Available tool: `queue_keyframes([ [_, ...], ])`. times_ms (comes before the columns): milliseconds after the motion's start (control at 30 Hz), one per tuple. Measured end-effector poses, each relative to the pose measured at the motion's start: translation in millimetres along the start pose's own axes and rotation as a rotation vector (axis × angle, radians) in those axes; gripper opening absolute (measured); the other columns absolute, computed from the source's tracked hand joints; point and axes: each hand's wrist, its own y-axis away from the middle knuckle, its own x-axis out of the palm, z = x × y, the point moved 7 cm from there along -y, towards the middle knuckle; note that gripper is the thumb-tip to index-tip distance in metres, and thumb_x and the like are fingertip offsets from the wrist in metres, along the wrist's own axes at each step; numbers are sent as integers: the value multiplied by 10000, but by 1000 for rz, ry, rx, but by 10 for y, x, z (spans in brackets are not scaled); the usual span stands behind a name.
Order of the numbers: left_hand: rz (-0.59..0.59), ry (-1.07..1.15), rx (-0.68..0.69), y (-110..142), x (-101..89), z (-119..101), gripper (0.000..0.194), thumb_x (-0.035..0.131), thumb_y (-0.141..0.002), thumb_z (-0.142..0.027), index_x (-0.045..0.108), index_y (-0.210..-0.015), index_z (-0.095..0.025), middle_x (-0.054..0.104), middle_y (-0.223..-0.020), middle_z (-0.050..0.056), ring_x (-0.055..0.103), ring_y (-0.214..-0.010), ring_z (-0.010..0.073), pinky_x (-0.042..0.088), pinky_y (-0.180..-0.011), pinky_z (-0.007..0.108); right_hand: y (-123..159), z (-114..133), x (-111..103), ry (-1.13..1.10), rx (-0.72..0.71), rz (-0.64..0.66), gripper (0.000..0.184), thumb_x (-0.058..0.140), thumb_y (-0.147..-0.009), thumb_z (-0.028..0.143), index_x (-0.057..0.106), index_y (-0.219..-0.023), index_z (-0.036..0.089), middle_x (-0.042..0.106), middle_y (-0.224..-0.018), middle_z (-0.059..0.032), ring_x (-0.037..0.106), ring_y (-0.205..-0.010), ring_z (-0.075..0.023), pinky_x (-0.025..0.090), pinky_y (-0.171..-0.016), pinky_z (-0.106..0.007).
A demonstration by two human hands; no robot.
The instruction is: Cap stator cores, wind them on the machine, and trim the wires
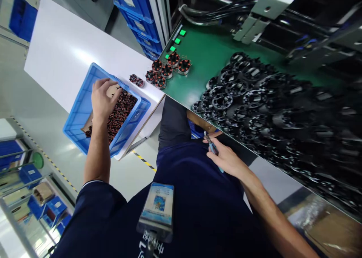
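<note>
My left hand [102, 101] is above a blue plastic bin [77, 111] on the white table. Its fingers are curved, with a gap between thumb and forefinger, and I see nothing held between them. Below it, many small copper-wound motor stators [120, 116] fill part of the bin beside a piece of cardboard [88, 123]. In front of my body, my right hand [226, 159] is closed around small blue-handled pliers [212, 147], their metal jaws pointing away from me. Several larger wound stators [166, 71] stand at the green bench's left corner, and two smaller ones [137, 80] sit by the bin.
Black ring-shaped parts [254, 99] are heaped across the green bench [195, 54] on the right. Machine brackets and cables [215, 14] are behind them. Stacked blue crates [138, 9] stand beyond the white table [59, 39]. Shelving with blue bins [31, 175] is at far left.
</note>
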Motion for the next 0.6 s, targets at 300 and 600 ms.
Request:
queue_keyframes([
  [300,228,156,516,-865,1605,-2160,452,999,-916,-532,899,-1289,-297,480,-1973,103,262,-1880,527,155,-1535,835,491,445,-107,-126,-181,-106,611,589,-1077,276,777,-1658,265,870,-1024,-26,790,-870,-215,640,-949,-332],
  [600,208,314,456,-867,1617,-2359,421,960,-973,-592,771,-1058,-226,755,-1590,169,592,-1613,462,345,-1485,763,740,336,-139,-302,-261,-135,554,610,-1118,297,788,-1637,223,833,-1044,-26,750,-947,-199,634,-1067,-382],
])
